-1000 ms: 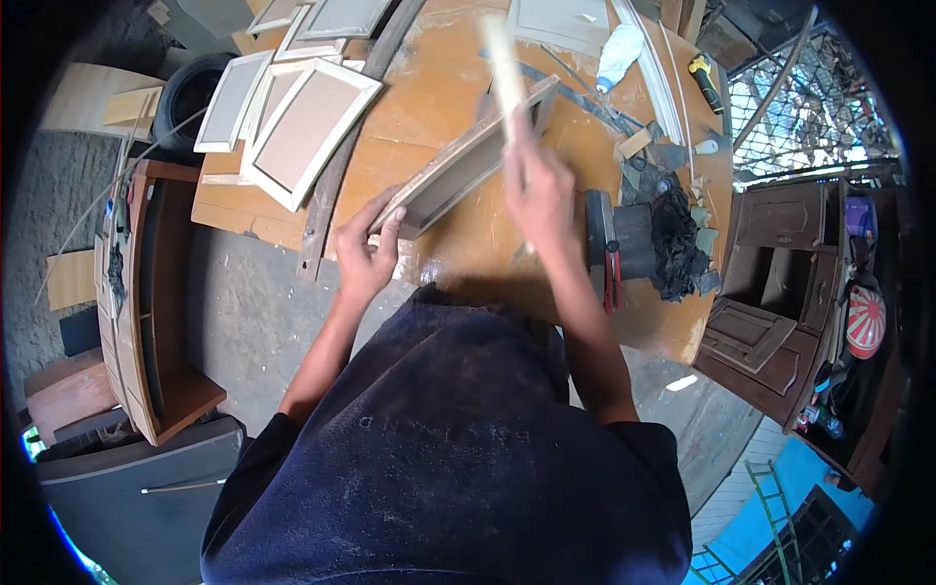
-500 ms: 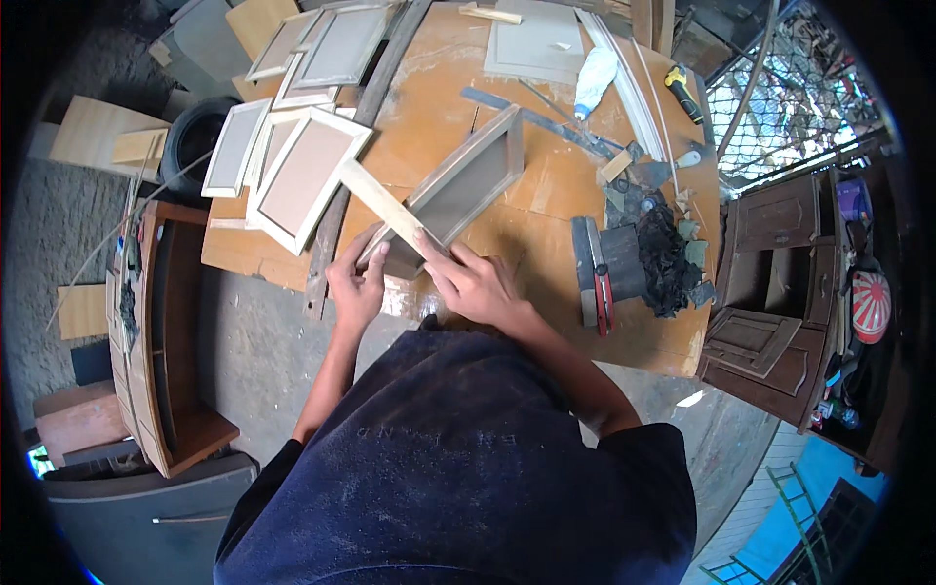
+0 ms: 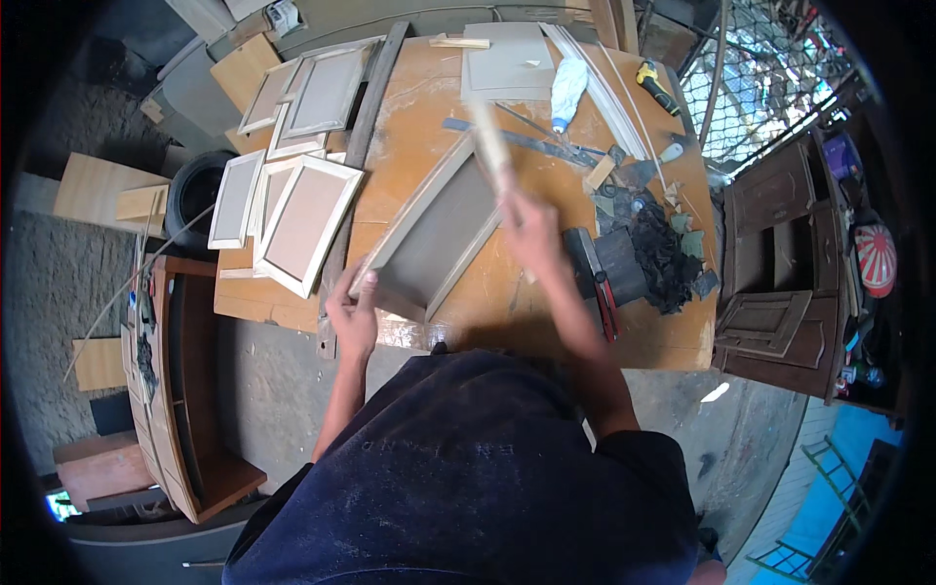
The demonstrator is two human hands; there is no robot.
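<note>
A wooden frame with a grey panel [image 3: 439,224], like a shallow tray, rests tilted near the front of the work table. My left hand [image 3: 352,310] grips its near left corner, thumb on the upper rim. Just right of the frame, my right hand [image 3: 531,231] is closed around one end of a pale wooden strip [image 3: 489,146]. Motion smears that strip, which points away from me over the frame's far right end.
More framed panels [image 3: 310,210] are stacked at left beside a long dark beam [image 3: 375,102]. To the right lie a red-handled tool [image 3: 606,304], black cloth [image 3: 667,255], a plastic-wrapped bottle [image 3: 568,90] and a yellow-black tool [image 3: 656,86]. A dark cabinet [image 3: 780,292] stands beyond.
My right hand has moved right and away from me, lifting the wooden strip off the frame's near end and swinging it to point away. My left hand stays at the frame's near corner.
</note>
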